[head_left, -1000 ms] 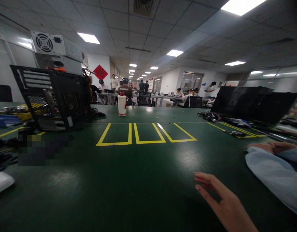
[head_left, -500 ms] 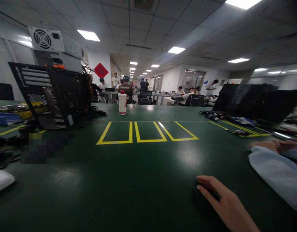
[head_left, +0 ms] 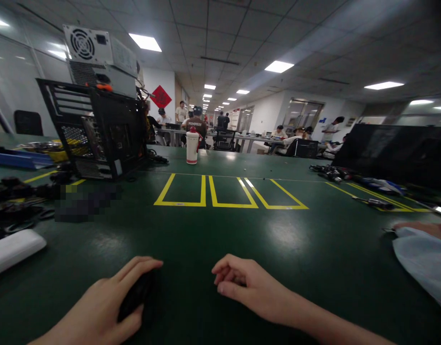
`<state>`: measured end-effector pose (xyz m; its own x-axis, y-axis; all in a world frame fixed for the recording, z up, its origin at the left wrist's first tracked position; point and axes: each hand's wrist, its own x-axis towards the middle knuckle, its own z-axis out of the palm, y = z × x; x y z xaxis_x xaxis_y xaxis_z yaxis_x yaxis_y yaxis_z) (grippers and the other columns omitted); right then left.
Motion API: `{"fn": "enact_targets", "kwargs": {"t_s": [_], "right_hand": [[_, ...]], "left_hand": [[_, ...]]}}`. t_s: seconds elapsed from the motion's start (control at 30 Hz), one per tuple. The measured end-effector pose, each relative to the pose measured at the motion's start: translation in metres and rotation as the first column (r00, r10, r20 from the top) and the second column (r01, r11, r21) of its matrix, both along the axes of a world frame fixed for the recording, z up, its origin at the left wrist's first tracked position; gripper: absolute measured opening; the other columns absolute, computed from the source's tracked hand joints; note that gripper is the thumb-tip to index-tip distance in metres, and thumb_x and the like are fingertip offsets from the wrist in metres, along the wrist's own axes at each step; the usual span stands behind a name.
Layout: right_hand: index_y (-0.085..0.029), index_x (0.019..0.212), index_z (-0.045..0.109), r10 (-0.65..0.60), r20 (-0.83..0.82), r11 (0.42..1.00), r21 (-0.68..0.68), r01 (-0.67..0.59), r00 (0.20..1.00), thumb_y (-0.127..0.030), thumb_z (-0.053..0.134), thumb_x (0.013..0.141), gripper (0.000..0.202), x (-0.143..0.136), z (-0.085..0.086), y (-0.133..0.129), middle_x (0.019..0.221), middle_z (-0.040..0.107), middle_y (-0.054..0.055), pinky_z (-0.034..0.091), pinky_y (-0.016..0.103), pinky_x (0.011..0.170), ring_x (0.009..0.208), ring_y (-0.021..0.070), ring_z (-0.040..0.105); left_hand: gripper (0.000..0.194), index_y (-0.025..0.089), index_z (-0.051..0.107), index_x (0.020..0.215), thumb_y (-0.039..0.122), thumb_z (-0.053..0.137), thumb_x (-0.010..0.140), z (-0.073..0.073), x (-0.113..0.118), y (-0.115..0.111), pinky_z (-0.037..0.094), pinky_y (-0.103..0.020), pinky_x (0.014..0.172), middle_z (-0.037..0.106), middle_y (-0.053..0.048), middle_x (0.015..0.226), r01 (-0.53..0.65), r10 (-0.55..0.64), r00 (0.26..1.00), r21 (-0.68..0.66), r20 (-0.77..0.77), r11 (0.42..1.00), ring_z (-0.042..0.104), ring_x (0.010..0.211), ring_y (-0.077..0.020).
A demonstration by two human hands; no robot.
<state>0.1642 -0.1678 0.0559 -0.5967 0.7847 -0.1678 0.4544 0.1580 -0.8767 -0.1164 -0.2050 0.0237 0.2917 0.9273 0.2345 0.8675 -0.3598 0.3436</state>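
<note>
At the lower left, my left hand (head_left: 108, 299) is closed around a black computer mouse (head_left: 137, 292), thumb on the near side and fingers over the far side; part of the mouse is hidden by the hand. My right hand (head_left: 247, 285) is loosely curled just above or on the green table (head_left: 191, 239), with a gap between thumb and fingers and nothing visible in it. Beyond both hands, yellow tape outlines (head_left: 234, 207) mark three bays on the table.
An open black computer case (head_left: 112, 139) with power supplies (head_left: 89, 45) on top stands at left. A white cup (head_left: 192, 147) is farther back. A white object (head_left: 15, 250) and cables lie left. A co-worker's sleeve (head_left: 419, 256), a screwdriver-like tool (head_left: 376, 203) and black panels (head_left: 381, 151) are right.
My left hand has come into view at the lower left with the mouse. My right hand has moved left from the lower right. The view has shifted slightly, and the co-worker's arm sits farther right.
</note>
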Motion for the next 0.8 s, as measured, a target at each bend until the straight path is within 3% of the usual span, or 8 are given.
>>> {"fn": "enact_targets", "kwargs": {"t_s": [0.13,0.23,0.33,0.53,0.8], "right_hand": [[-0.020,0.103,0.048,-0.094,-0.167,0.994,0.032,0.100,0.982,-0.036,0.055,0.075,0.033,-0.031,-0.022,0.036,0.098,0.056,0.005,0.047,0.028,0.072,0.083,0.0152,0.057],[-0.019,0.098,0.049,-0.173,-0.235,0.979,0.061,0.192,0.956,-0.034,0.057,0.073,0.030,-0.041,-0.033,0.062,0.099,0.055,0.005,0.047,0.030,0.072,0.085,0.0165,0.057],[-0.017,0.094,0.048,-0.308,-0.245,0.946,0.025,0.323,0.919,-0.031,0.060,0.071,0.030,-0.039,-0.038,0.085,0.090,0.057,0.005,0.047,0.033,0.072,0.082,0.0173,0.057],[-0.017,0.093,0.051,-0.347,-0.319,0.937,-0.090,0.336,0.882,-0.029,0.062,0.068,0.030,-0.021,-0.040,0.122,0.077,0.058,0.003,0.048,0.035,0.071,0.073,0.0159,0.059],[-0.019,0.093,0.054,-0.346,-0.421,0.932,-0.051,0.359,0.838,-0.023,0.062,0.067,0.028,-0.017,-0.043,0.150,0.094,0.059,0.004,0.043,0.037,0.083,0.088,0.0166,0.057]], "left_hand": [[0.056,0.029,0.032,0.123,0.022,0.046,0.069,0.015,0.048,0.049,0.047,-0.029,0.069,0.049,-0.001,0.117,0.172,-0.164,0.984,-0.153,0.064,0.973,0.060,0.081,-0.0176],[0.063,0.025,0.023,0.128,0.030,0.049,0.071,0.010,0.070,0.087,0.045,-0.034,0.079,0.044,-0.005,0.123,0.178,-0.168,0.981,-0.110,0.097,0.978,0.057,0.093,-0.0213],[0.064,0.024,0.024,0.128,0.034,0.051,0.071,0.002,0.082,0.116,0.044,-0.036,0.082,0.045,-0.006,0.123,0.176,-0.166,0.979,-0.084,0.115,0.981,0.055,0.097,-0.0225],[0.057,0.020,0.034,0.121,0.036,0.053,0.070,0.000,0.099,0.156,0.042,-0.036,0.083,0.049,-0.007,0.118,0.203,-0.198,0.974,-0.035,0.113,0.978,0.053,0.101,-0.0239],[0.057,0.018,0.031,0.120,0.031,0.056,0.070,-0.007,0.109,0.190,0.043,-0.036,0.082,0.051,-0.009,0.113,0.170,-0.169,0.976,0.004,0.137,0.985,0.054,0.099,-0.0250]]}}
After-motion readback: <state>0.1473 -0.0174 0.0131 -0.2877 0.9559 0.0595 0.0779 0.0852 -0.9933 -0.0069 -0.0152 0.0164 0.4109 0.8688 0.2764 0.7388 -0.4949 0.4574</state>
